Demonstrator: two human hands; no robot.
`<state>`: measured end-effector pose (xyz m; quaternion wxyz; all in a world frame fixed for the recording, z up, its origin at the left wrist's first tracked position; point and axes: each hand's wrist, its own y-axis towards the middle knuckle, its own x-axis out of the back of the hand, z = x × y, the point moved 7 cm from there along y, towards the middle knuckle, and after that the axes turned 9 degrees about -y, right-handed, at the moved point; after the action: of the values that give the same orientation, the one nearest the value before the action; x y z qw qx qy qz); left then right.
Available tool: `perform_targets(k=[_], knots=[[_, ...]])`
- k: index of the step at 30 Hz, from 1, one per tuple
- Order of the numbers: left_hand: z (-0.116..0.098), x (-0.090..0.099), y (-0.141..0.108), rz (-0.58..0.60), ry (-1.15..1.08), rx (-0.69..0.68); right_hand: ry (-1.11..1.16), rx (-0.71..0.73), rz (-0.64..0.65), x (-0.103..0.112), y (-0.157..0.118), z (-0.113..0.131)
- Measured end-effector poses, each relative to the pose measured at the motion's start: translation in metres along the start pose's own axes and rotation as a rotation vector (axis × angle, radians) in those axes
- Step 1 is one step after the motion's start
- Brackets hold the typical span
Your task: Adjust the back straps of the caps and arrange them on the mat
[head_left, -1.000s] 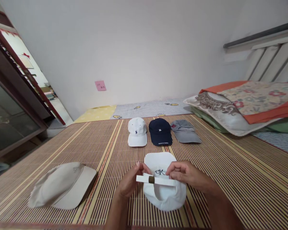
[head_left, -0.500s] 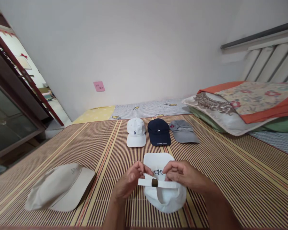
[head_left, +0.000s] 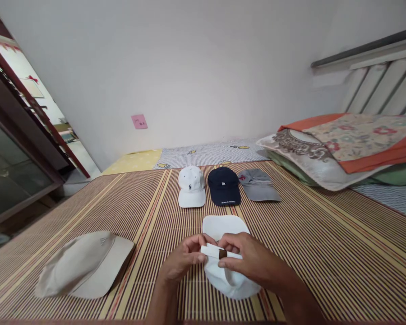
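Observation:
A white baseball cap (head_left: 235, 284) lies in front of me with its brim (head_left: 225, 223) pointing away and its back strap facing me. My left hand (head_left: 186, 257) pinches the left end of the white strap (head_left: 211, 251) between thumb and fingers. On the other side, my right hand (head_left: 246, 257) grips the strap beside its dark brown buckle (head_left: 222, 254), thumb underneath. Both hands cover the cap's front lettering.
Behind it stand a white cap (head_left: 191, 186), a navy cap (head_left: 223, 186) and a grey cap (head_left: 260, 185) in a row. A beige cap (head_left: 84, 264) rests at left on the striped bamboo mat (head_left: 149, 271). Pillows (head_left: 325, 158) are stacked at right; a pink note (head_left: 139, 122) is on the wall.
Both hands have closed onto the strap; the right hand has come in to the buckle. The strap and buckle have shifted slightly right and up. The other caps have stayed put.

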<state>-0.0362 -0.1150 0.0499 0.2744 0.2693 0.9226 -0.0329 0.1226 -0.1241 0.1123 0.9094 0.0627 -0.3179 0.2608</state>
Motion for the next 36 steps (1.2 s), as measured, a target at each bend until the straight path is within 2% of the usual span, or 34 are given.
perform_targets(k=[12, 23, 31, 36], knots=[[-0.006, 0.001, 0.004, -0.16, 0.039, -0.112, -0.067, 0.025, -0.008, -0.002, 0.002, 0.002], [-0.003, 0.002, 0.006, -0.16, 0.018, -0.118, -0.054, 0.078, -0.018, -0.005, 0.005, -0.001], [0.0, 0.0, 0.007, -0.163, -0.025, -0.114, -0.181, 0.082, -0.125, -0.005, 0.011, 0.0], [-0.002, 0.004, 0.007, -0.202, -0.028, -0.114, 0.006, 0.123, -0.142, -0.002, 0.016, -0.004]])
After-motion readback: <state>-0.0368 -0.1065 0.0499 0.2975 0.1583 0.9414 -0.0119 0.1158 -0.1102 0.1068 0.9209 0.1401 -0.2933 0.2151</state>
